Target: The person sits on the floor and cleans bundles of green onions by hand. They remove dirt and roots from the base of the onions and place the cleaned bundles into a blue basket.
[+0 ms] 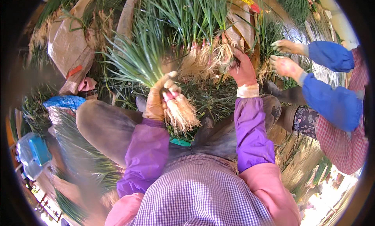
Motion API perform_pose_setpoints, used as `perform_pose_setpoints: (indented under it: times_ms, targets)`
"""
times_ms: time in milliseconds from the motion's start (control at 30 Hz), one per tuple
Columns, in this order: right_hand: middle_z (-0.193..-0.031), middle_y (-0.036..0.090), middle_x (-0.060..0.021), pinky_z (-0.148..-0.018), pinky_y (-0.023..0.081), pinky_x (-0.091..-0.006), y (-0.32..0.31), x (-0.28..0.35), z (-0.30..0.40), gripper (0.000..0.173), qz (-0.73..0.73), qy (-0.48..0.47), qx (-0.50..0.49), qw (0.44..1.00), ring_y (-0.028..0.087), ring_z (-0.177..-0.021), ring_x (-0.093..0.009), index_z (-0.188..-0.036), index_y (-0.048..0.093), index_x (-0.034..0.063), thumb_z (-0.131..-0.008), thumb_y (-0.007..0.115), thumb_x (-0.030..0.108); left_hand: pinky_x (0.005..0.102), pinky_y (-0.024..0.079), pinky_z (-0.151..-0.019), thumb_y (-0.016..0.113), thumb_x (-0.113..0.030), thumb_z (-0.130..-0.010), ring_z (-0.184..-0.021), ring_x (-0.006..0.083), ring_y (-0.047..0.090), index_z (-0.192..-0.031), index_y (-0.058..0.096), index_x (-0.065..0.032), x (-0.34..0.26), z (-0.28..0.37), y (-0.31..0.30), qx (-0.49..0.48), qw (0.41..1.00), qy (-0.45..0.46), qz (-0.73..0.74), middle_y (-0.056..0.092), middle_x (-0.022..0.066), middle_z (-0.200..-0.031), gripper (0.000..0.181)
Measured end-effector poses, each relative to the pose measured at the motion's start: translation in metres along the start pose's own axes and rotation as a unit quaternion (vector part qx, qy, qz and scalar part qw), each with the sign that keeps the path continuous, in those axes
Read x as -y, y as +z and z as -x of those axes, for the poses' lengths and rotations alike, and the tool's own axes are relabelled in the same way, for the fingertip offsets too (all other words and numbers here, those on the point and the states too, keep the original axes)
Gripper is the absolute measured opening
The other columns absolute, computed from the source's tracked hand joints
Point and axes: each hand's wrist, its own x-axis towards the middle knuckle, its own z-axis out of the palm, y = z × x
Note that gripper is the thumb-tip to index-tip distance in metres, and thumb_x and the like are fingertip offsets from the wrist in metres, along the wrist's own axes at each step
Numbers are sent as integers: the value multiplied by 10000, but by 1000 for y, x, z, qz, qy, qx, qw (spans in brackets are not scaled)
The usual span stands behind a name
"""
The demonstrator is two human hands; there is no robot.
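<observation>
My left hand (159, 95), in a tan glove, is closed around a bunch of scallions (146, 61). Their green leaves fan up and left, and the reddish bases and pale stringy roots (181, 113) hang below the fist. In a reddish glove, my right hand (243, 67) touches the roots (224, 51) at the right end of a scallion pile (187, 23). Some of its fingers are hidden among those roots, so its grip is unclear. The pile lies ahead of me, leaves pointing away and roots towards me.
A co-worker's two hands (285, 64), below blue sleeves, are close on the right among more scallions. Loose green leaves (214, 104) cover the ground between my knees. At left are a woven plastic sheet (68, 47), a blue-rimmed sack (64, 102) and a clear-and-blue plastic container (35, 152).
</observation>
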Motion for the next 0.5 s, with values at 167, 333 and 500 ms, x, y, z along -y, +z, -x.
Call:
perform_pose_setpoints:
  times_ms: [167, 333, 500]
  targets:
    - [-866, 641, -73, -484, 494, -220, 40, -23, 36, 308, 32, 111, -51, 992, 607, -699, -130, -1087, 604, -40, -804, 653, 72, 230, 466, -420, 634, -209, -862, -577, 91, 577, -1101, 610, -22, 35, 5, 24, -129, 979, 19, -154, 629, 56, -771, 305]
    - [-994, 640, -197, -756, 499, -362, 53, -60, 64, 322, 474, -67, 22, 878, 630, -874, -340, -1041, 644, 42, -779, 640, 230, 238, 288, -258, 632, -278, -849, -286, 138, 442, -907, 643, -57, 51, -20, -8, -113, 951, -50, -284, 577, 54, -526, 228]
    - [-1055, 658, -170, -824, 479, -328, 45, -41, 64, 582, 264, 129, -17, 956, 634, -936, -250, -1129, 592, -51, -812, 639, 435, 256, 291, -250, 650, -258, -841, -272, 154, 428, -790, 650, -64, 52, -19, -2, -157, 945, -31, -287, 565, 49, -506, 201]
